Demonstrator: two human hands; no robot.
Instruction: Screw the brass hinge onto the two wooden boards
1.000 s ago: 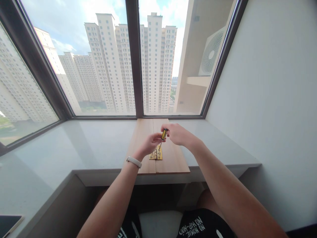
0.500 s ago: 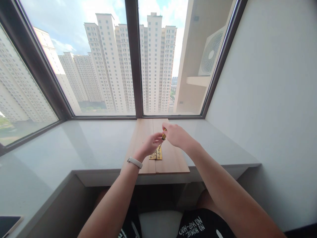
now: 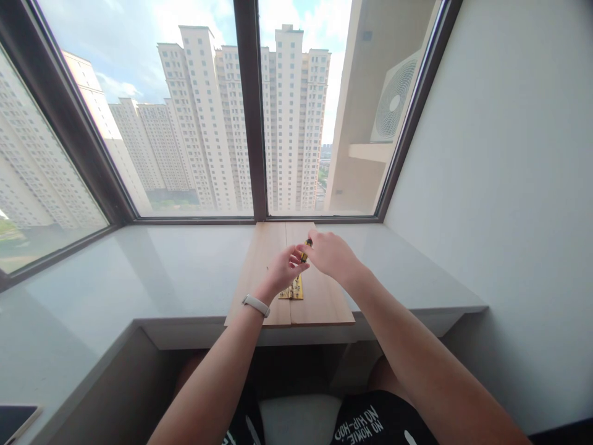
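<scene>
My right hand (image 3: 330, 250) is closed around the top of a yellow and black screwdriver (image 3: 306, 252), which tilts down to the left. Beside it, my left hand (image 3: 288, 267) has its fingers and thumb curled about the lower end of the handle; they cover the shaft and tip. Just below the hands, a brass-coloured hinge (image 3: 291, 290) lies across the seam between two light wooden boards (image 3: 322, 303). Its upper part is hidden by my left hand. Dark spots show on its leaves, too small to make out fully.
A small dark piece, perhaps a screw (image 3: 267, 268), sits on the left board. The boards rest on a white window ledge (image 3: 185, 272), reaching from its front edge to the window frame (image 3: 260, 217). A dark flat device (image 3: 18, 423) lies at the lower left.
My left hand has shifted slightly up and right, its fingers now round the screwdriver's lower end. The shaft, visible before above the hinge, is now covered.
</scene>
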